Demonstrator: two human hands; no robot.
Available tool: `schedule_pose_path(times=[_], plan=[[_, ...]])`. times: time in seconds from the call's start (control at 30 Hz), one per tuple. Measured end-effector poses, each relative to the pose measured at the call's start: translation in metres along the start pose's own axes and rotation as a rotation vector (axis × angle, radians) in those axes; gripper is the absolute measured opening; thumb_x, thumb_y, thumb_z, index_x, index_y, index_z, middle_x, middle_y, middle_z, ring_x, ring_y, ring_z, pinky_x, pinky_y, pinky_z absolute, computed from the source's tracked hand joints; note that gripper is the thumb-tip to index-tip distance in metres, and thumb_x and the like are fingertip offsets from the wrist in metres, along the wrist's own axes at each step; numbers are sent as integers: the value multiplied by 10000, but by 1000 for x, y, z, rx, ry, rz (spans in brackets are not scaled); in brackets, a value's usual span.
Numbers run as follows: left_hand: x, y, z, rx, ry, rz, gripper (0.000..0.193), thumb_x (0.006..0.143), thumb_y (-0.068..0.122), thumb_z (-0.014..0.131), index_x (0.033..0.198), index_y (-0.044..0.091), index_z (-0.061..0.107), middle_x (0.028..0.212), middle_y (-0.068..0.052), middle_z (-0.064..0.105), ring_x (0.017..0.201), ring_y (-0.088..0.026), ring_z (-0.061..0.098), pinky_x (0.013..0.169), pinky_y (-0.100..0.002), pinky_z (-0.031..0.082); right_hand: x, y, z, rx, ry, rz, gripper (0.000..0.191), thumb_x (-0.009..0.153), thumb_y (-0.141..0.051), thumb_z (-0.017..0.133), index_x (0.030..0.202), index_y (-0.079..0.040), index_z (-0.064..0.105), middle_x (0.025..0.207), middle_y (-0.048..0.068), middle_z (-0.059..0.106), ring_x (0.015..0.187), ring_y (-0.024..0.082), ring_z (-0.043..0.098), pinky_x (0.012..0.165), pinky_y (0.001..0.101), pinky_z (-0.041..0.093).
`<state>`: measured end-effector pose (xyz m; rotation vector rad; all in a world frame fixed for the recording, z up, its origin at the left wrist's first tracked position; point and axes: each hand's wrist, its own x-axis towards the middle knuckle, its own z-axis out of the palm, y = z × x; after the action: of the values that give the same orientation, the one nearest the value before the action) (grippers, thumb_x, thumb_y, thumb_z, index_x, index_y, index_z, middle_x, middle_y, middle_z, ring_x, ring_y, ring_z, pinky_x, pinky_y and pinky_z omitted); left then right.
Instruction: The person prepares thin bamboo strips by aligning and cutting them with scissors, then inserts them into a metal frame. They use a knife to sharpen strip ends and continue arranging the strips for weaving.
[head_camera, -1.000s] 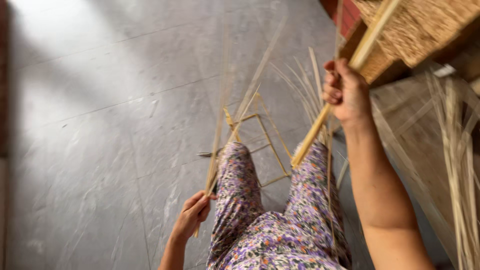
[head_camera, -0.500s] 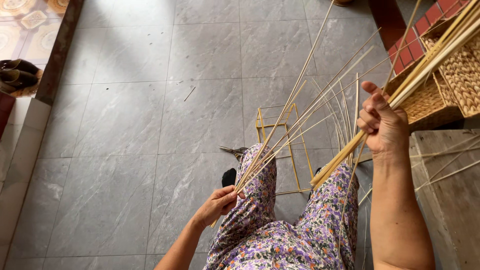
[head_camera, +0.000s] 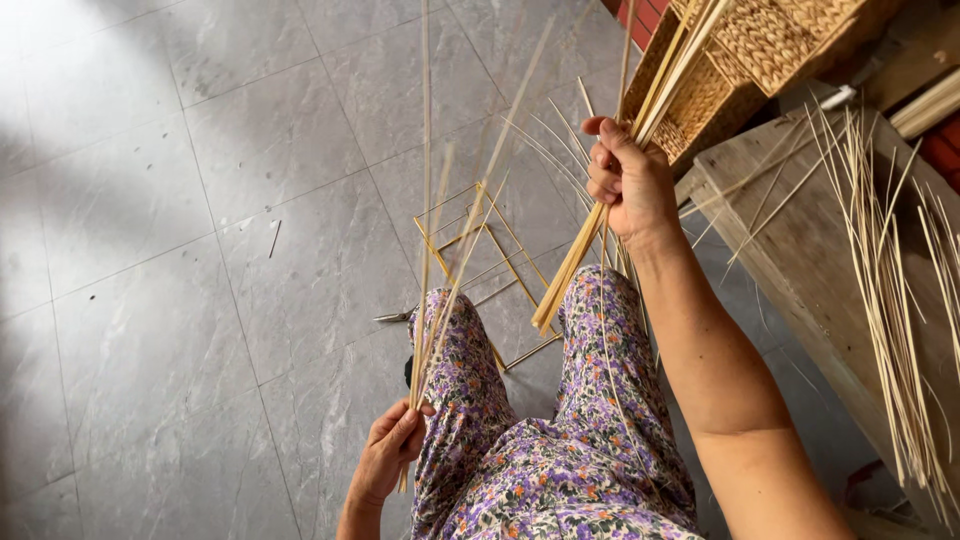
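My right hand stays clamped on a thick bundle of flat cane strips, now raised higher and nearer the woven baskets than a moment ago. My left hand, low beside my knee, is closed on a few thin splints; these have swung from a slant to nearly upright, so the two groups are drawn apart. The strips are pale, stiff and smooth. A wire frame lies on the grey tiled floor, loose reeds on the wooden tabletop.
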<state>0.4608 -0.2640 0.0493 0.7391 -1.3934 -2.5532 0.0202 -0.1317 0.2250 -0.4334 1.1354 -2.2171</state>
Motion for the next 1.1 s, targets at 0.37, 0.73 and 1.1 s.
schedule_pose_path(times=[0.37,0.73,1.1], plan=[[34,14,16,-123,-116,158,269,1099,225,483,1182,5,612,693,28,458,542,-49,332,475,-222,267,-13,-16,13,-89,-49,-50,331,976,-324,750,1105,-24,692,725,-41,537,488,19,343,417,193,258],[101,49,67,43,-121,400,288,1124,234,445,1241,37,619,744,25,495,611,-58,408,538,-217,322,-28,0,51,-172,-169,62,531,882,-378,809,1236,-8,664,712,-63,532,449,-6,309,379,184,226],[123,53,81,76,-198,514,289,1156,210,416,1279,35,610,798,24,501,695,-64,423,626,-209,367,-46,92,67,-100,-489,500,783,826,-390,830,1411,49,552,658,-103,435,466,-8,316,378,178,227]])
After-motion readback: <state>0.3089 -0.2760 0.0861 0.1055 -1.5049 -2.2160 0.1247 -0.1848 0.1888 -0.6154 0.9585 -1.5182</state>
